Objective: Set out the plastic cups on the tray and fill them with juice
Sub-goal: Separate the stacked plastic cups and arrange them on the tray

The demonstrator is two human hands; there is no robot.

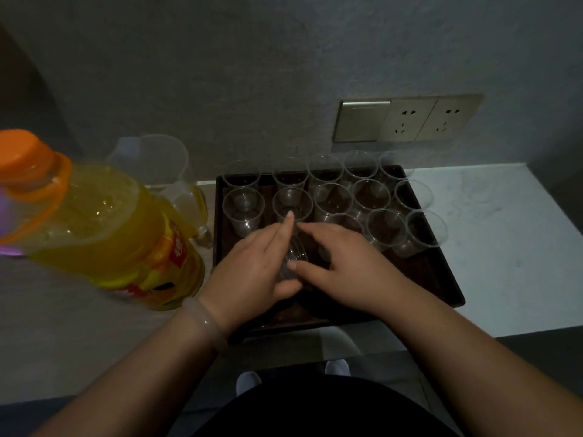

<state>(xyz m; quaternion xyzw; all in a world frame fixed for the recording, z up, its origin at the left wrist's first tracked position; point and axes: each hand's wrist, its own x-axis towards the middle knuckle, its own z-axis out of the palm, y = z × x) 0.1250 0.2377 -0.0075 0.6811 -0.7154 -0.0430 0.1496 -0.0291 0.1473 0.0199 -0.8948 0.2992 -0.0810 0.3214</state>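
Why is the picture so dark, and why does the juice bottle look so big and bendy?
In the head view the room is dim, so the tray and clear cups look murky. The juice bottle sits close to the wide-angle lens at the edge, so it looks huge and tilted. The left hand and right hand are slightly soft; what they hold is hard to make out.

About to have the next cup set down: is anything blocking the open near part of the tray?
Nothing visible does. The hands hold the clear cups right over the tray; its near-right area looks bare, with standing cups only farther back.
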